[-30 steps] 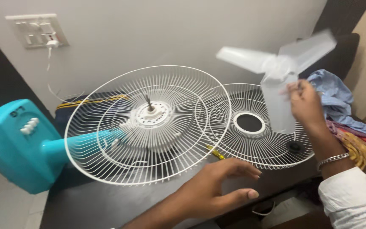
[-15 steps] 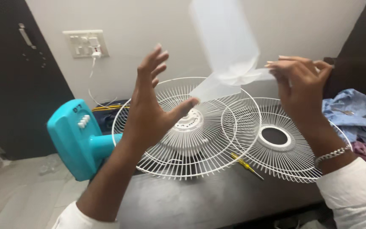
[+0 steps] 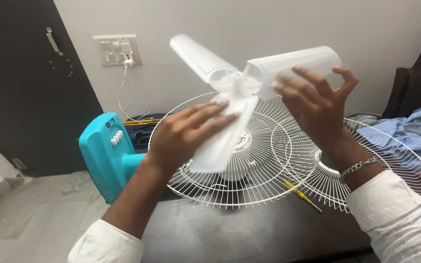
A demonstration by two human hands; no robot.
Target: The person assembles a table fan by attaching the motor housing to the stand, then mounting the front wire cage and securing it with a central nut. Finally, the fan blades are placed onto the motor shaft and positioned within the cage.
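Translucent white plastic, the three-bladed fan blade [image 3: 242,83] is held in the air above the worktop [image 3: 230,229], over the rear grille [image 3: 220,180]. The left hand [image 3: 186,134] lies flat along the lower blade, fingers [image 3: 210,114] stretched out together. The right hand [image 3: 317,104] grips the right blade, fingers [image 3: 300,85] spread and curled around its edge. The rear grille sits on the teal fan body [image 3: 105,158] at the worktop's left edge. The front grille [image 3: 391,160] lies toward the right edge, with a yellow screwdriver [image 3: 300,195] near the front edge.
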